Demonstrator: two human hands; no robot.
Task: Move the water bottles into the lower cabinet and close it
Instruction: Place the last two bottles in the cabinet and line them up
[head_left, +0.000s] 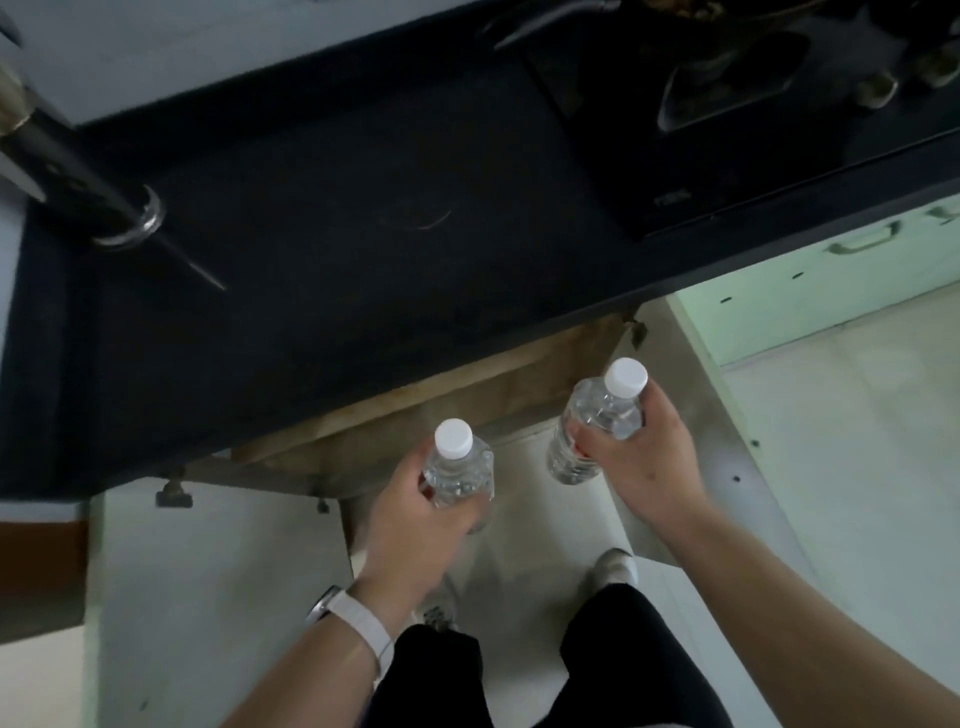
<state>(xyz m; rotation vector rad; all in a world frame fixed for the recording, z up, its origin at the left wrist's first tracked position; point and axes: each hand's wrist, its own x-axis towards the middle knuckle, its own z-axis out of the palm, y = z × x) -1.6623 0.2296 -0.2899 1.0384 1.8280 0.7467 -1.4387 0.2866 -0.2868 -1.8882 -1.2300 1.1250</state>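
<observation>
Two clear water bottles are being held upright in front of the open lower cabinet (467, 400), just below the edge of the dark countertop (311, 270). The left bottle (460, 473) is being gripped round its shoulder by the left hand (415, 512), and the right bottle (582, 436) is being clasped round its upper body by the right hand (644, 457), with fingers curled on both. The bottles are being judged full, so moderately heavy, with thin walls likely to give under a squeeze and smooth plastic that could slip. A firm hold on the body below the white caps is being favoured. A cabinet door (717, 415) is standing open at the right.
</observation>
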